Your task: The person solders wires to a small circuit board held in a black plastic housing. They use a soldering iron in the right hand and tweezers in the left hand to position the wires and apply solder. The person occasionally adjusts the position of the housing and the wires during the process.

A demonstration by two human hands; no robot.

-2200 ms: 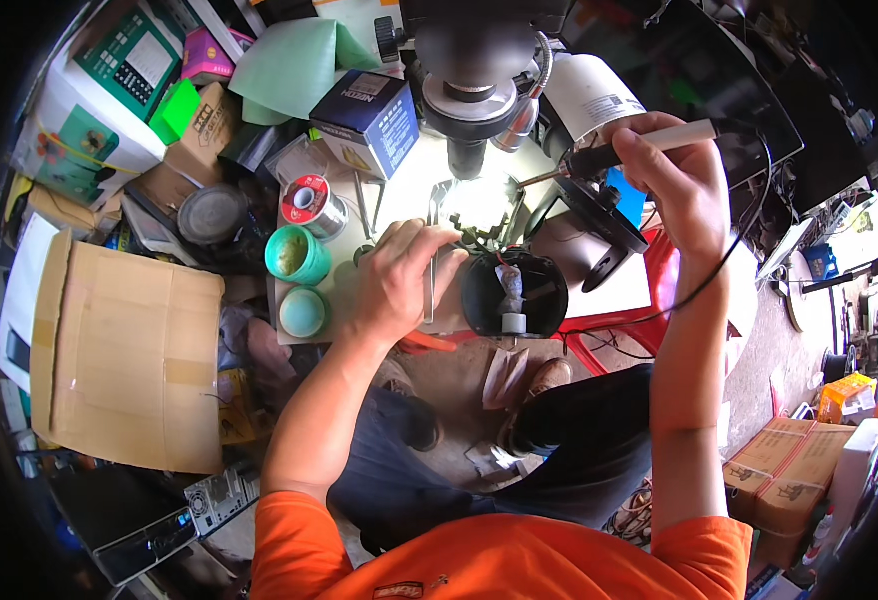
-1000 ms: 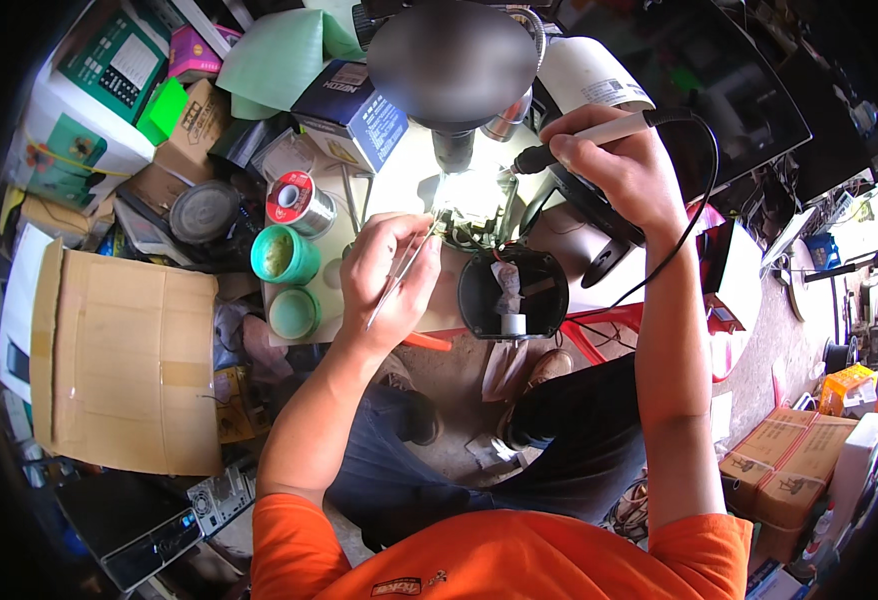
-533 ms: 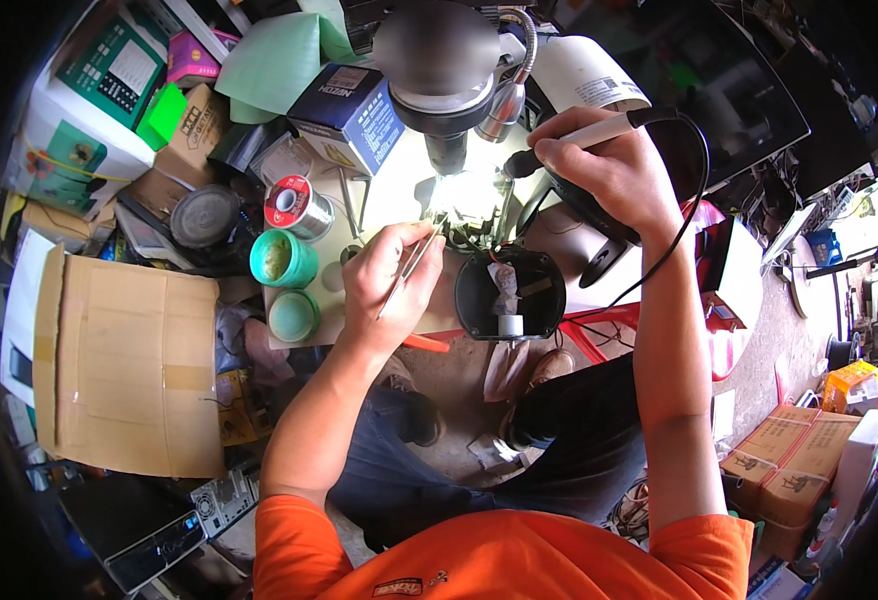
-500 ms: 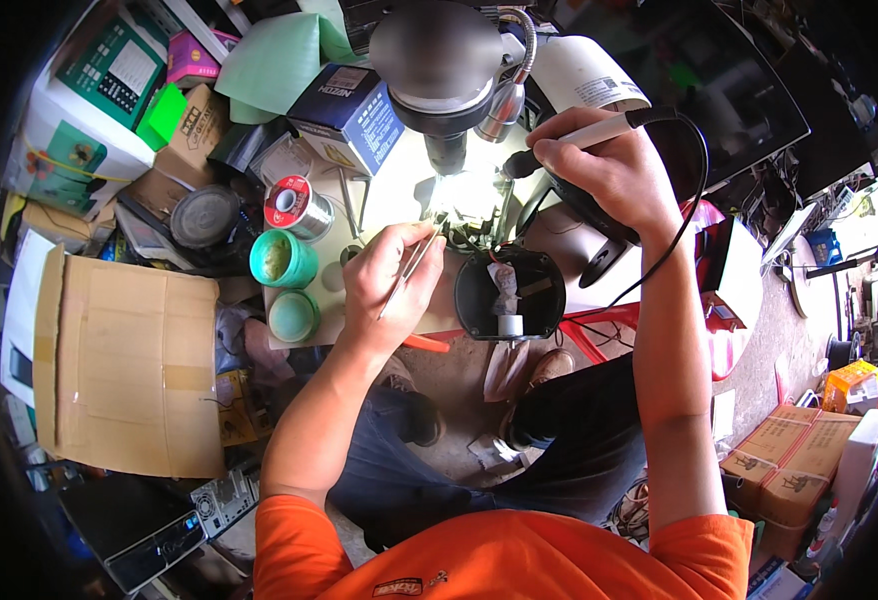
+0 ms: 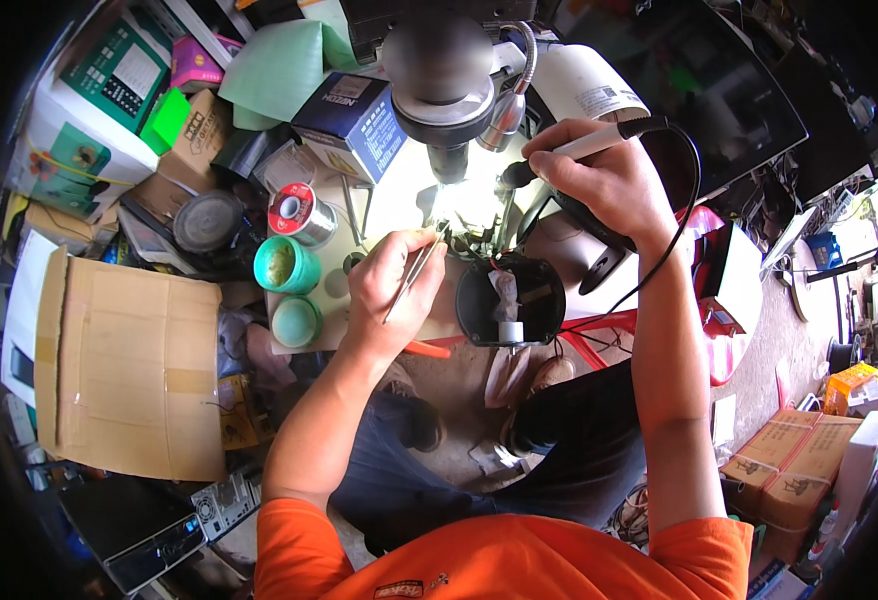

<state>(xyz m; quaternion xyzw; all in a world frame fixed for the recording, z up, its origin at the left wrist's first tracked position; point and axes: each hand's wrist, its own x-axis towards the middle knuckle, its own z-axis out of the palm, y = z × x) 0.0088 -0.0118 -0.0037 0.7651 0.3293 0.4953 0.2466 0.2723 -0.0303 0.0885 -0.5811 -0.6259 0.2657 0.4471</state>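
Observation:
My left hand (image 5: 384,295) pinches a pair of thin metal tweezers (image 5: 411,278), tips pointing up into a brightly lit patch. My right hand (image 5: 609,190) grips a soldering iron (image 5: 591,142) with a light handle and black front; its tip is lost in the glare. Under the microscope (image 5: 446,110), wires and small parts lie between both tools, too overexposed to make out. Just below them, a round black housing (image 5: 472,303) with a white fitting sits at the table's near edge.
Left of my left hand stand a spool of solder wire (image 5: 316,222), an open green jar (image 5: 305,268) and its lid (image 5: 296,321). A blue box (image 5: 379,135) stands behind. The iron's black cord (image 5: 697,195) loops past my right forearm. Cardboard (image 5: 139,365) lies far left.
The view has shifted slightly, so the bench appears a little lower. Both hands keep their grips, and the tools stay in nearly the same place over the lit patch.

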